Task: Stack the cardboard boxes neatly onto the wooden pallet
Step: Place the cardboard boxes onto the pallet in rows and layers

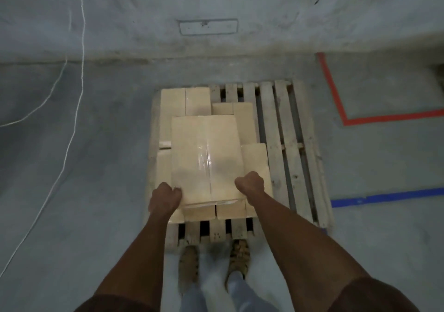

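You see tan cardboard boxes, a pale wooden pallet, grey floor, red tape, blue tape.

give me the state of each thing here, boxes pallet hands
top box: taped shut, held at its near corners over the lower boxes
lower boxes: closed, lying on the left part of the pallet
pallet: flat on the floor, right slats bare
left hand: curled on the top box's near left corner
right hand: curled on its near right edge
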Demonstrator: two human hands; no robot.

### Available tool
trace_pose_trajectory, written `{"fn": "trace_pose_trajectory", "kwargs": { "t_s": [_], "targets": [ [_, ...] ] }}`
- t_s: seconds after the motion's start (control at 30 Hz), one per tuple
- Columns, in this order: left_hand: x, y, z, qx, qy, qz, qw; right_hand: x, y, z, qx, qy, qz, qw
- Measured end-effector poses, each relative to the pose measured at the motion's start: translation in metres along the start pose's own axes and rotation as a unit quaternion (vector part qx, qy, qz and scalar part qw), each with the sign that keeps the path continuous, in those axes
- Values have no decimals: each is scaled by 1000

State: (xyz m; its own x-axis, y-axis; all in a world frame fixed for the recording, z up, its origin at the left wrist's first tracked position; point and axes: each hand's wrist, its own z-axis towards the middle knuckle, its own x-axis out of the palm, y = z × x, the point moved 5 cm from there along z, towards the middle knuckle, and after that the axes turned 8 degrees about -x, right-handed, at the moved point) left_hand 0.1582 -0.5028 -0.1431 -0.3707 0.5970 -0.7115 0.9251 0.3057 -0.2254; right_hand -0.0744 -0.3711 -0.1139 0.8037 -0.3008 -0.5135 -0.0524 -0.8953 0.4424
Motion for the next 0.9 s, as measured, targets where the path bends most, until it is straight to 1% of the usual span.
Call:
{"fn": "trace_pose_trajectory", "kwargs": {
  "t_s": [0.07,0.13,0.17,0.2,0.27,0.33,0.4,0.5,0.57,0.63,0.73,0.9],
  "targets": [
    [14,5,2,-33,19,4,999,13,-4,3,2,49,-46,998],
    [20,2,4,-69,12,-20,997,28,2,9,10,60,-65,996],
    [22,-2,5,-72,5,-40,997,36,6,12,20,53,-81,995],
    [25,-8,8,-59,-2,-67,996,43,10,16,29,46,-100,994],
    [30,-23,13,-20,-10,-137,990,57,20,19,12,42,-132,990],
    [33,-33,18,-14,-15,-191,981,70,24,23,-6,56,-159,986],
    [38,-37,20,-32,-4,-173,984,76,21,29,14,73,-190,979],
    [50,-37,27,-51,55,-81,994,78,22,41,43,98,-186,977],
    [53,-37,33,-58,97,-69,991,74,25,47,62,106,-186,975],
    [53,-37,38,-70,128,-82,986,71,29,49,75,112,-198,971],
    [55,-37,40,-72,140,-81,984,73,34,44,83,103,-217,967],
    [54,-37,40,-66,151,-74,984,73,38,42,84,95,-217,968]
  ]
}}
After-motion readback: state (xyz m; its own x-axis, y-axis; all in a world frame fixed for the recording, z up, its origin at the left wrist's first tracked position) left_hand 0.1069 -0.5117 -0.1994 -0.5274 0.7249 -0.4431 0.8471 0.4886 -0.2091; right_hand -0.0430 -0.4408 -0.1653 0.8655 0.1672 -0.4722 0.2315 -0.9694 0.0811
